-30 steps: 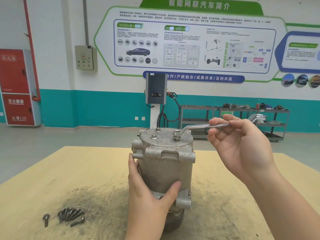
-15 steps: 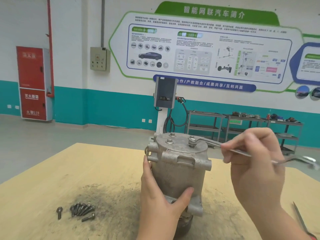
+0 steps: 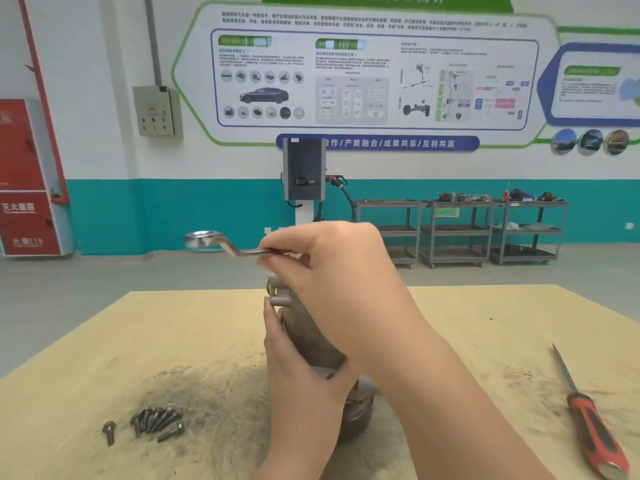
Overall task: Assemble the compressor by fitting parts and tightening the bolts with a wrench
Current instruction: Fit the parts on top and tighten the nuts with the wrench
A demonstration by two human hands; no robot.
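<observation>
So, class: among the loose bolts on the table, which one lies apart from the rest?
The lone bolt at the far left; the other bolts lie bunched together to its right.

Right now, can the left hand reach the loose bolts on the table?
Probably yes, but not freely: the left hand grips the compressor. The bolts lie uncovered to its left.

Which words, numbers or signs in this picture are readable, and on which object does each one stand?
"合作/产教融合/成果共享/互利共赢": blue strip under the wall poster.
"119", after blurred characters: lower door of the red cabinet.
White characters higher on that door: too blurred to read.
Green header, cut by the picture's edge, and the poster's small print: unreadable.
Wrench, compressor, screwdriver, bolts: no text visible.
</observation>
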